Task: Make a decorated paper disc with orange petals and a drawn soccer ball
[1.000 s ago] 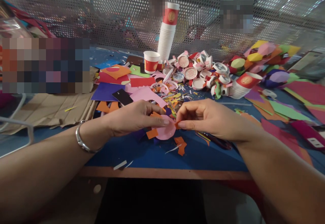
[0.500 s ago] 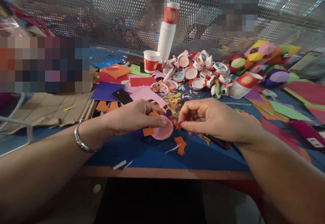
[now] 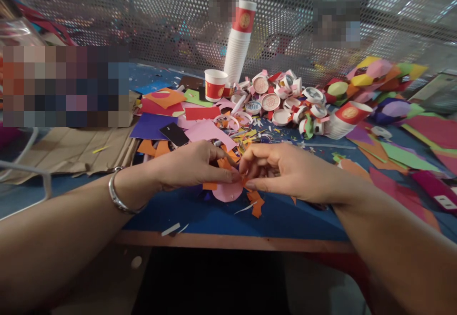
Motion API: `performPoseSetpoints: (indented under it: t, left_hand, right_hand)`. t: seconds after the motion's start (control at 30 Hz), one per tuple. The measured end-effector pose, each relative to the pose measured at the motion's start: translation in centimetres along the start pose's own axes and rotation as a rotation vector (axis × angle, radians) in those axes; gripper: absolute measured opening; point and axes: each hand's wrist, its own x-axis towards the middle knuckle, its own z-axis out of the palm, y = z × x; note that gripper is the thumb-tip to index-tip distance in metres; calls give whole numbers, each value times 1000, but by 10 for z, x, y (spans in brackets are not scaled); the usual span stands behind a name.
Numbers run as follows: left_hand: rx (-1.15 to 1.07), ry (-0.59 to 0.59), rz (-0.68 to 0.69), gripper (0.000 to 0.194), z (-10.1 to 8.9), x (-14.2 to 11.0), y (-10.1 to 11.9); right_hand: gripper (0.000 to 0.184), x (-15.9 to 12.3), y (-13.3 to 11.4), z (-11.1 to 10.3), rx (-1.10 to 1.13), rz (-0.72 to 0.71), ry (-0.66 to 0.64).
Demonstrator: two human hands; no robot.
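My left hand (image 3: pixel 194 166) is closed on a round piece of pink paper (image 3: pixel 227 191), its thumb lying across the top. Orange paper pieces (image 3: pixel 210 186) stick out beside the pink round. My right hand (image 3: pixel 271 168) is closed in a pinch at the right edge of the pink piece, with a small scrap of orange paper (image 3: pixel 244 180) at its fingertips. Just below the fingers, another orange paper scrap (image 3: pixel 256 204) lies on the blue tabletop (image 3: pixel 214 219) with a thin white strip (image 3: pixel 245 207). The fingers partly cover what they hold.
A tall stack of paper cups (image 3: pixel 237 43) stands behind a single cup (image 3: pixel 215 86). Cut cup bottoms (image 3: pixel 270 101) lie heaped to their right, near a tilted cup stack (image 3: pixel 348 119). Coloured sheets (image 3: pixel 150 125), brown cardboard (image 3: pixel 71 150) and a magenta object (image 3: pixel 433 191) lie around. Perforated metal (image 3: pixel 160 29) rises behind.
My right hand first drew slightly away to the right with the orange scrap, and has now come back against the pink round. The left hand keeps its hold, the pink round shifting slightly.
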Motion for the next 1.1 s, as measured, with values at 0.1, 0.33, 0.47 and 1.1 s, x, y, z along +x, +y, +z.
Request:
performPoseSetpoints:
  t: [0.1, 0.33, 0.47, 1.1]
  left_hand:
    - [-4, 0, 19, 32, 0, 0, 1]
    - [42, 29, 21, 32, 0, -1, 5]
    - [3, 23, 49, 35, 2, 0, 7]
    - [-165, -58, 24, 53, 5, -1, 5]
  right_hand:
    - [23, 0, -1, 1, -5, 3, -31]
    - [29, 1, 0, 2, -51, 2, -44]
    - [32, 2, 0, 2, -82, -5, -54]
    - [39, 6, 6, 3, -136, -55, -48]
